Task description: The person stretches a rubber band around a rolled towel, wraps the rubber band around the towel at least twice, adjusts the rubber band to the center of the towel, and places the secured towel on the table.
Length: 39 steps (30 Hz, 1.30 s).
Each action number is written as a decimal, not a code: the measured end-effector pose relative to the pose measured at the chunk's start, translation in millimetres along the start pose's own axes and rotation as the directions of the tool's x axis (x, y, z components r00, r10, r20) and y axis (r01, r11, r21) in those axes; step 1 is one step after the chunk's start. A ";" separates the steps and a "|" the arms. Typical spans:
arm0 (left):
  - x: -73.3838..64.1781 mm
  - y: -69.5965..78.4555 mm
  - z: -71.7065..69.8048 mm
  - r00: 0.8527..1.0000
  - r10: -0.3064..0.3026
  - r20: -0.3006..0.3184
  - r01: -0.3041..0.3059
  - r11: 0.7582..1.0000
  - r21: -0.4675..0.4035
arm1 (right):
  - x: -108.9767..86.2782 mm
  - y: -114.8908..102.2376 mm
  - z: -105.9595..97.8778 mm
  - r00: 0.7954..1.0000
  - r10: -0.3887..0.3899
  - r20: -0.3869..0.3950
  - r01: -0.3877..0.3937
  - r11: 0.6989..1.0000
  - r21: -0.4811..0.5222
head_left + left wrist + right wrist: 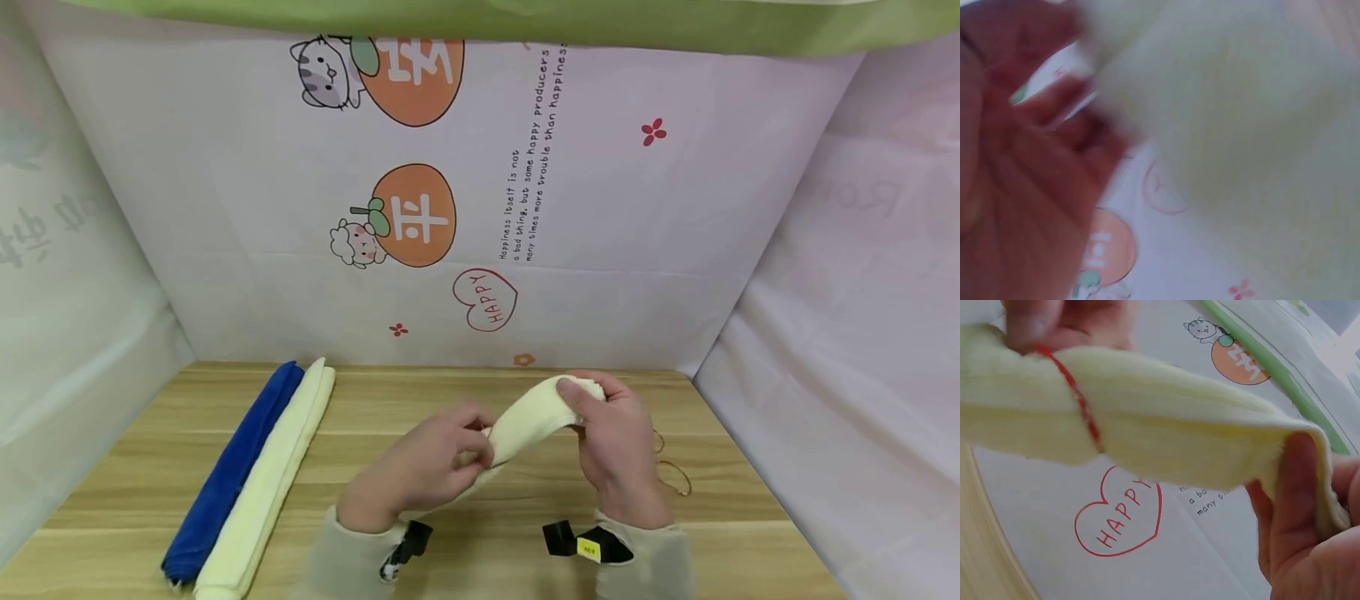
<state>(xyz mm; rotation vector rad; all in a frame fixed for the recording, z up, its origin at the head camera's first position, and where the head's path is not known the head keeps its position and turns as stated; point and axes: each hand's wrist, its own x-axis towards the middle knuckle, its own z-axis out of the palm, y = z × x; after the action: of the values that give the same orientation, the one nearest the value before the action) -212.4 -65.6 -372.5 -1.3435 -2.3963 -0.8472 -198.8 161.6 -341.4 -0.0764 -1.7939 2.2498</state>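
A folded pale yellow towel [534, 417] is held up between my hands, bent into an arc over the table. A thin red band [1080, 397] crosses its width in the right wrist view. My left hand [431, 458] has its fingers curled at the towel's near part and pinches the band at the edge. My right hand [618, 446] grips the far end, thumb on top and fingers beneath. In the left wrist view the towel [1241, 137] is blurred and fills much of the picture.
A rolled blue towel [232, 479] and a rolled pale yellow towel [270, 475] lie side by side on the left of the wooden table [750, 542]. Thin loop bands [677, 479] lie right of my right hand. Printed white cloth walls [600, 208] enclose the back and sides.
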 end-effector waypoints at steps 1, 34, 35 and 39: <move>-2.3 0.0 -3.3 0.999 -0.028 0.021 0.028 1.000 -0.011 | 0.5 0.5 1.0 1.000 -0.009 -0.026 0.010 1.000 0.021; -3.0 -12.7 2.0 0.990 -0.107 -0.095 0.086 0.975 -0.202 | 0.3 -7.1 -12.5 0.992 0.006 0.130 0.010 0.993 -0.121; -2.1 -11.9 3.3 0.988 -0.098 -0.121 0.072 0.977 -0.202 | 0.2 -7.1 -12.6 0.992 0.008 0.129 0.006 0.994 -0.108; 2.8 -8.9 9.2 0.980 -0.036 -0.196 -0.009 0.975 -0.223 | 0.2 -7.4 -13.1 0.992 0.005 0.128 -0.003 1.000 -0.022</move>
<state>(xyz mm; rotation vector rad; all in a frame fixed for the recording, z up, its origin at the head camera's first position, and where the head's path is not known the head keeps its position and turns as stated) -220.9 -61.6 -381.6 -1.2517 -2.2111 -1.2235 -195.1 175.7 -337.3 0.0620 -1.8834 2.2861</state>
